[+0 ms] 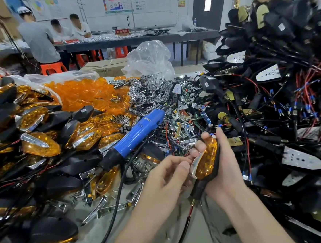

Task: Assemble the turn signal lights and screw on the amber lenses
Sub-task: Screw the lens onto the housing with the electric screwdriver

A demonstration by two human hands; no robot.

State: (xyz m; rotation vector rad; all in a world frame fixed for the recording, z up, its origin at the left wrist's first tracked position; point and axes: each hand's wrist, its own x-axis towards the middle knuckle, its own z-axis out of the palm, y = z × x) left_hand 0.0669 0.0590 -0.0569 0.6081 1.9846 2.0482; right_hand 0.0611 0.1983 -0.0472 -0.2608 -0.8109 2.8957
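My right hand (pixel 225 166) grips a turn signal light (pixel 206 161) upright in front of me; it has a black housing, an amber lens and a chrome trim strip, and its black stem and red wire hang down. My left hand (pixel 167 176) sits just left of it with curled fingers at the chrome edge; whether it pinches the trim or something small is hidden. A blue electric screwdriver (pixel 137 132) lies on the parts pile left of my hands. Loose amber lenses (pixel 83 94) are heaped at the back left.
Finished amber lights (pixel 39 143) are stacked on the left. Chrome trims and brackets (pixel 146 92) cover the middle, under a clear plastic bag (pixel 149 59). A tall heap of black housings with wires (pixel 278 86) fills the right. Several people sit at a far table (pixel 123 40).
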